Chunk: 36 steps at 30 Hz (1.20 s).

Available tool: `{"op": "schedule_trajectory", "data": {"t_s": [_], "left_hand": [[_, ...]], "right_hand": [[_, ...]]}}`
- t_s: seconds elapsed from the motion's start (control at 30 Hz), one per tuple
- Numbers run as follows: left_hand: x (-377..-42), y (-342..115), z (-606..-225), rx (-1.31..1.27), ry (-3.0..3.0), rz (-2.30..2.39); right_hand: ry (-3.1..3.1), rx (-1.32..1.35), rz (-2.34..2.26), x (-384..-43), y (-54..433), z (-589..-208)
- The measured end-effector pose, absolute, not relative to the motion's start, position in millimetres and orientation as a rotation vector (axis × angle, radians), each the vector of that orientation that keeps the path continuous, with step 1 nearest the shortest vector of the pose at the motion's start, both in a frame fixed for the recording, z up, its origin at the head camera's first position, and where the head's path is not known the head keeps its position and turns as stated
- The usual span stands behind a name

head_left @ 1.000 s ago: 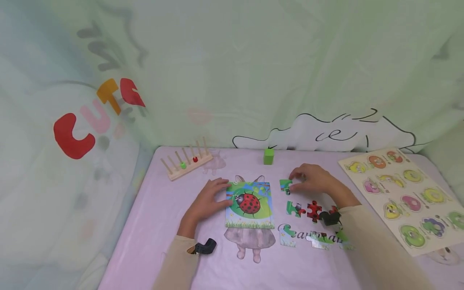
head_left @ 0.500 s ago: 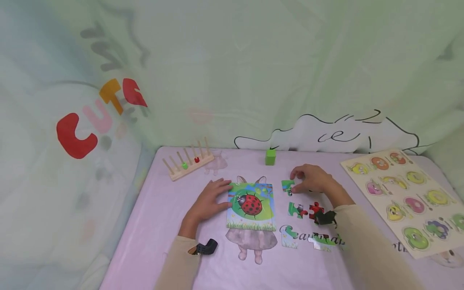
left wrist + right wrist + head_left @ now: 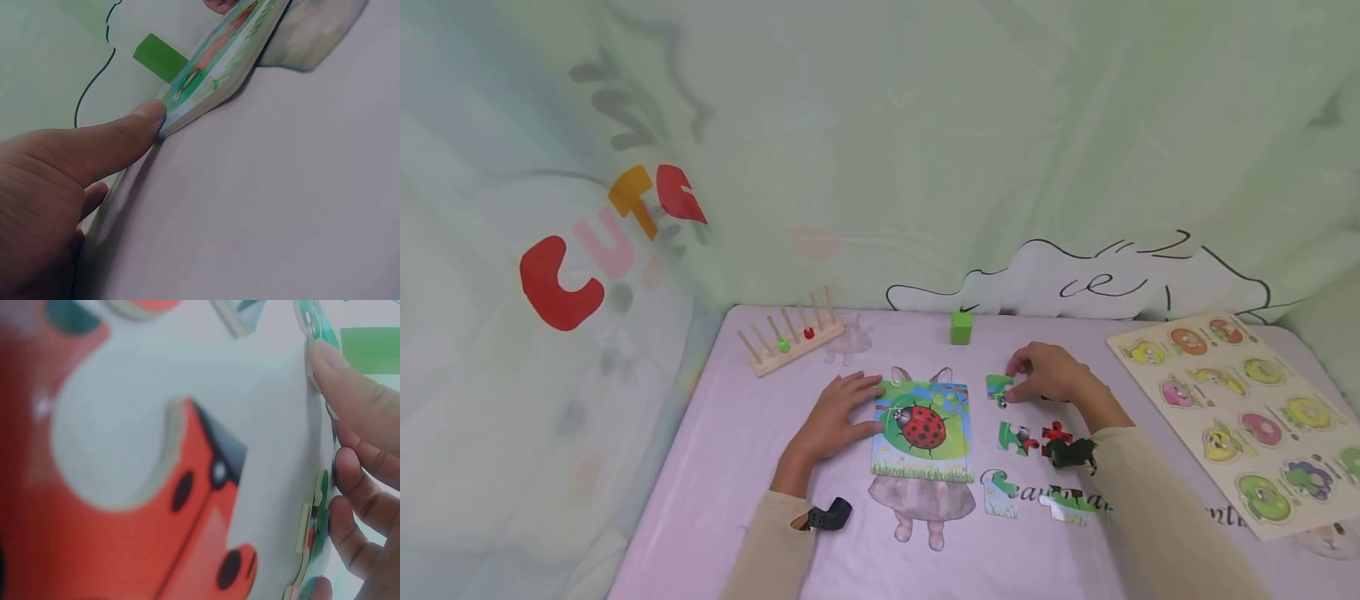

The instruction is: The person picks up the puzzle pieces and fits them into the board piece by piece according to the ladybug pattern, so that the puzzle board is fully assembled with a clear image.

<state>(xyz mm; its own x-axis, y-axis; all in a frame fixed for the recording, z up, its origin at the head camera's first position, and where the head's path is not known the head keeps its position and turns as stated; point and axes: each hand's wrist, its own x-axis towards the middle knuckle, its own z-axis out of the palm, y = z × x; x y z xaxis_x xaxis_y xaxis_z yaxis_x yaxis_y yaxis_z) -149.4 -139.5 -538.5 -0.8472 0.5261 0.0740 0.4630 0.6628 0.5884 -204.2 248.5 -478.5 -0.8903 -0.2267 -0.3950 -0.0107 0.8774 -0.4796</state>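
My left hand [image 3: 837, 421] rests at the left edge of a square ladybug picture board [image 3: 922, 473], its fingers spread. In the left wrist view the straight thumb touches the board's corner; the other fingers are partly hidden behind it. With thumb and fingertips, my right hand [image 3: 1051, 372] pinches a green and blue jigsaw piece [image 3: 996, 386] lying right of the board. Below it lie a green and red jigsaw piece [image 3: 1011, 437] and a red spotted one [image 3: 1056, 431], partly covered by the wrist device. A large red spotted jigsaw piece [image 3: 119, 550] fills the right wrist view's near side.
Nearer the body lie a pale jigsaw piece [image 3: 1000, 498] and a green and white one [image 3: 1067, 505]. A green block [image 3: 961, 329] stands at the back. A peg rack [image 3: 797, 347] with beads is back left; a fruit puzzle board [image 3: 1213, 433] lies at the right.
The head view has shifted slightly. My right forearm has come a little inward and covers more of the lower right pieces. Both hands keep their places at the board and the jigsaw piece.
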Motion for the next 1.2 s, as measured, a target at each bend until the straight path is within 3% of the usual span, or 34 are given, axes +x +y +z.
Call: {"op": "schedule_trajectory", "data": {"t_s": [0.67,1.2], "left_hand": [[-148,-139,-538,0.831,2.776,0.935],[-148,-140,-536,0.851,2.781,0.953]], "right_hand": [[2.648,-0.238,-0.895,-195,251,-480],[2.542,-0.124,-1.189,-194,236,-480]]}}
